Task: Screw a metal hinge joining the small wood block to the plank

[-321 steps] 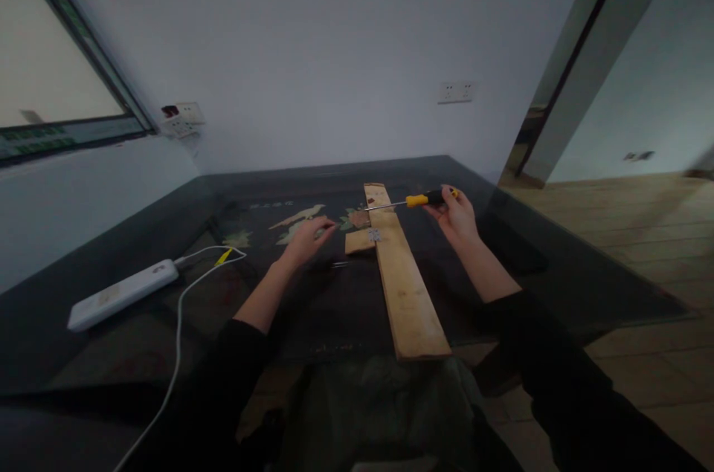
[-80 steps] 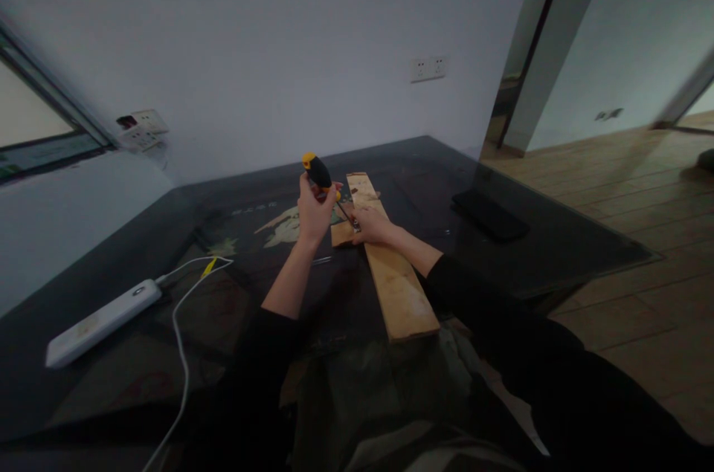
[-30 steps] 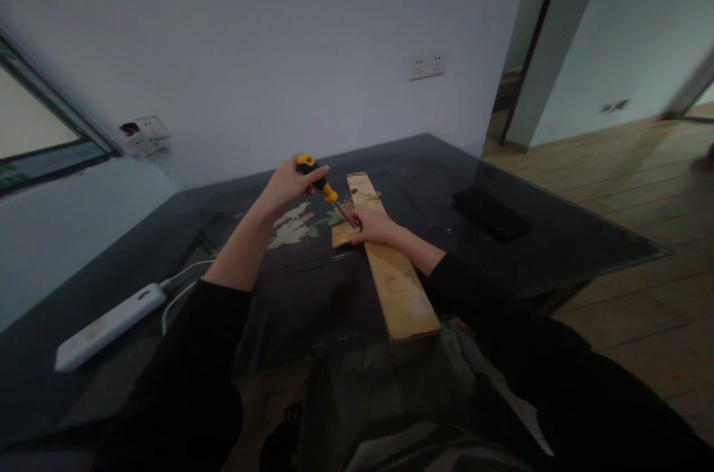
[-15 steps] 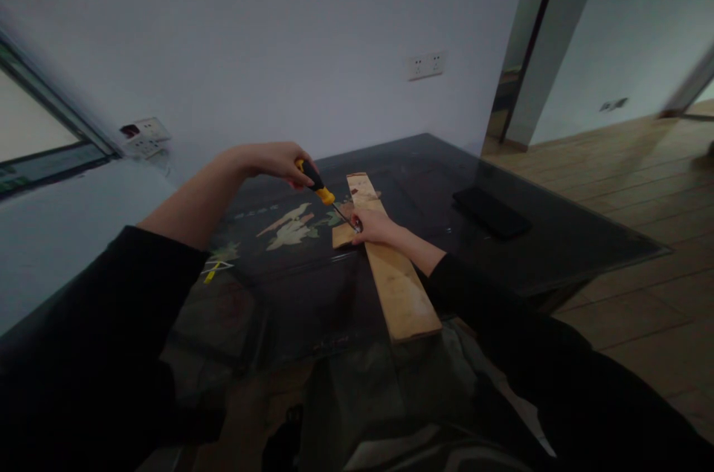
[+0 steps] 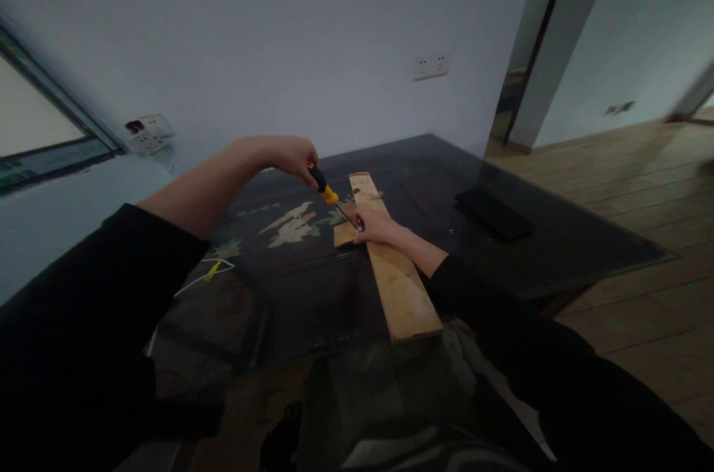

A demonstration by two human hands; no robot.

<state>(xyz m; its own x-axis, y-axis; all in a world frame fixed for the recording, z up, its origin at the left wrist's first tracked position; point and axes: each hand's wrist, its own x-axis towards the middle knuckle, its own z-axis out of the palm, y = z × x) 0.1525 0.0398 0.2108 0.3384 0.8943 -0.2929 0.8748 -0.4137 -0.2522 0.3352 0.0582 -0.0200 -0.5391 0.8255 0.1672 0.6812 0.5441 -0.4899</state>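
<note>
My left hand (image 5: 298, 157) is closed around the black and yellow handle of a screwdriver (image 5: 329, 195). The shaft slants down to the right, and its tip meets a small shiny metal bit (image 5: 360, 225) at my right fingertips. My right hand (image 5: 373, 225) lies over a long pale wooden board (image 5: 400, 290), thumb and fingers bent together around that spot. A shorter wooden piece (image 5: 344, 235) sticks out to the left from under my right hand. What exactly the right fingers pinch is too small to make out.
The boards lie on a dark glossy table (image 5: 301, 293) with a painted bird and flowers. A black phone-like slab (image 5: 494, 213) lies at the right. A white cable with a yellow tag (image 5: 213, 270) is near my left forearm. Wall sockets (image 5: 431, 66) are behind.
My left hand and the screwdriver handle have shifted slightly right, and the hand's grip has turned a little. My right hand and the boards keep their places. More of the white cable shows.
</note>
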